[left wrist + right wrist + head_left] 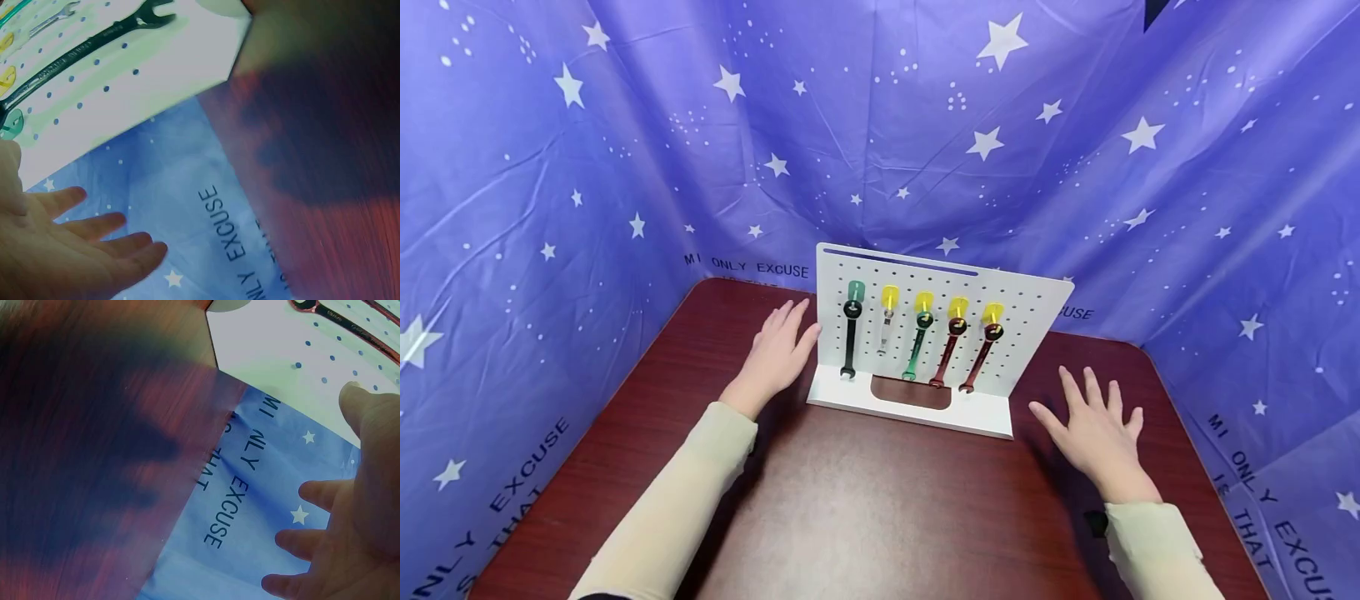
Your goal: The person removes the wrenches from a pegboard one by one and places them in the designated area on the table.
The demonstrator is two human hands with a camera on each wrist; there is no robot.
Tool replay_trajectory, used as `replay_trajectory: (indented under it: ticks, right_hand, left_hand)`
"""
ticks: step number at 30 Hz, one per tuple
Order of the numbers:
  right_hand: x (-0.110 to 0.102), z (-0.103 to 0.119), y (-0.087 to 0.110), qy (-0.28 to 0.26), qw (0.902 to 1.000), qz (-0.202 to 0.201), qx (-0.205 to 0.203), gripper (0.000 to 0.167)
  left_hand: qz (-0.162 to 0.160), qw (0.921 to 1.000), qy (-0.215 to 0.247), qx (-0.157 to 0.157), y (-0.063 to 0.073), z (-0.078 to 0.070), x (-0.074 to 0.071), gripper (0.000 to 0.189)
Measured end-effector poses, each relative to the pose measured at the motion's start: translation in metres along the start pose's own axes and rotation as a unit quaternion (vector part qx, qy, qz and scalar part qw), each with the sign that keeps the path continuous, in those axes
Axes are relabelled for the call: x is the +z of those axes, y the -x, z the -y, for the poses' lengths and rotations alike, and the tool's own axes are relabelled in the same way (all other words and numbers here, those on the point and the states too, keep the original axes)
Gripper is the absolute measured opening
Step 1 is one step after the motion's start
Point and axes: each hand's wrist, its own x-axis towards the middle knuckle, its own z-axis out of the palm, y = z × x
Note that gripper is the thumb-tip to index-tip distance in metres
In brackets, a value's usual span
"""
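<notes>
A white pegboard stand (910, 287) stands upright at the table's far side. Along it hang a black wrench (850, 342), a small silver wrench (886, 327), a green wrench (917, 348) and two dark red wrenches, one in the middle right (949, 352) and one outermost (981, 358). My left hand (778, 354) is spread just left of the board, its thumb close to the edge; whether it touches, I cannot tell. To the right of the board, my right hand (1097, 429) hovers with fingers apart, holding nothing. The left wrist view shows the black wrench (75, 57) near my left hand (69, 250).
One green hook (856, 290) and several yellow hooks (890, 295) hold the wrenches. A rectangular cutout shows in the stand's base (842, 387). The dark red wooden table (850, 508) is walled by a blue star-printed cloth (880, 125). A small black object (1096, 523) shows beside the right wrist.
</notes>
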Motion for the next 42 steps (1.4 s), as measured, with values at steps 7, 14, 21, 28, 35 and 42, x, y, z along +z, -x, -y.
replay_trajectory:
  ticks: [7,14,21,28,35,42]
  right_hand:
    - [-0.001,0.006,0.001,-0.016,0.9999,-0.001,-0.002,0.088]
    - [-0.002,0.013,0.002,-0.020,0.9996,-0.017,-0.012,0.085]
    - [-0.001,0.011,0.001,-0.015,0.9995,-0.025,-0.015,0.085]
    - [0.001,0.010,0.002,-0.014,0.9988,-0.041,-0.025,0.082]
    - [0.002,0.014,0.002,-0.075,0.9940,-0.060,-0.052,0.070]
    - [0.009,0.017,-0.006,-0.162,0.9780,-0.098,-0.087,0.053]
  left_hand:
    - [-0.040,0.9906,0.127,0.031,-0.019,-0.009,0.010,0.047]
    - [-0.073,0.9775,0.198,0.006,-0.032,-0.015,0.009,0.034]
    - [-0.101,0.9678,0.230,-0.008,-0.037,-0.019,0.010,0.026]
    - [-0.122,0.9595,0.254,-0.016,-0.041,-0.019,0.014,0.024]
    - [-0.142,0.9452,0.293,-0.023,-0.044,-0.018,0.019,0.022]
    - [-0.137,0.9445,0.298,-0.021,-0.045,-0.019,0.024,0.022]
